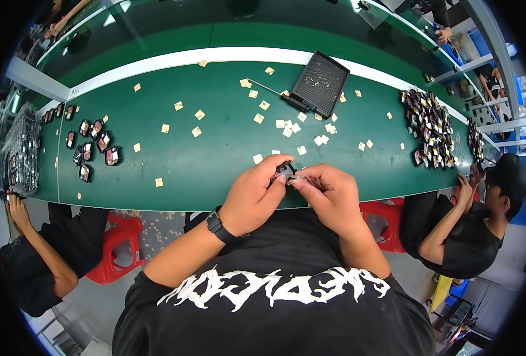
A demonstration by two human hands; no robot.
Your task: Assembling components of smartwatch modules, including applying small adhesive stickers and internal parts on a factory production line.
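Observation:
Close to the near edge of the green table, my left hand (pixel 250 194) is closed around a small black device (pixel 285 169), with its fingers and thumb on the casing. My right hand (pixel 332 193) comes in from the right, thumb and fingertips pinched together against the device's right side. A small, pale, shiny bit shows at those fingertips, too small to name. Both hands touch or nearly touch at the device. Small cream paper squares (pixel 258 159) lie just beyond them.
A black perforated tray (pixel 322 80) stands farther back, with a thin-shafted tool (pixel 266 87) beside it. Several black devices (pixel 103 141) sit at left, near stacked clear plastic trays (pixel 24 142). A heap of devices (pixel 428 127) lies at right. People sit on both sides.

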